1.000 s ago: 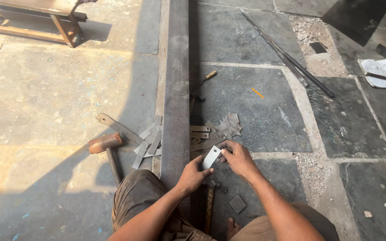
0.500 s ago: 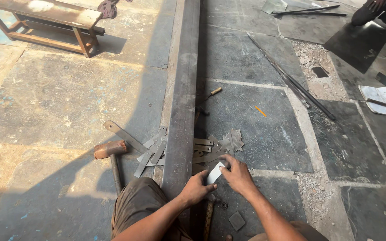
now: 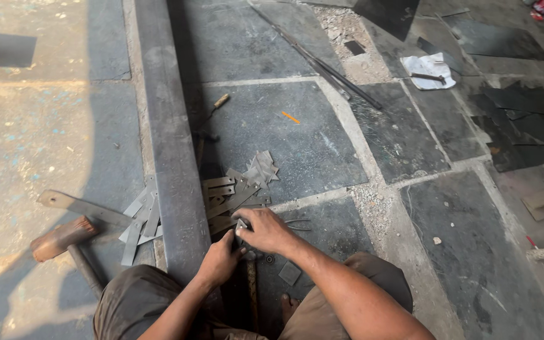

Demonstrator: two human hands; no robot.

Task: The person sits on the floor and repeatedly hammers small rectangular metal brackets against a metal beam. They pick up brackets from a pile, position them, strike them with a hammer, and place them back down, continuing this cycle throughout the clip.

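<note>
Both hands met just R of steel beam (image 3: 174, 189), L hand (image 3: 220, 263) & R hand (image 3: 264, 230) fingers pinched small metal piece (image 3: 241, 225), metal strips (image 3: 231, 200) beside.

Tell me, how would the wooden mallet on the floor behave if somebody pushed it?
The mallet would probably slide or pivot rather than roll, since its blocky head lies flat on the floor. It looks head-heavy, so its thin handle would likely swing around.

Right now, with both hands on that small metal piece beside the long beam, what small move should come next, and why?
Probably lay the small metal piece on the strip pile: left hand and right hand pinch it just above those strips, beside the steel beam.
</note>
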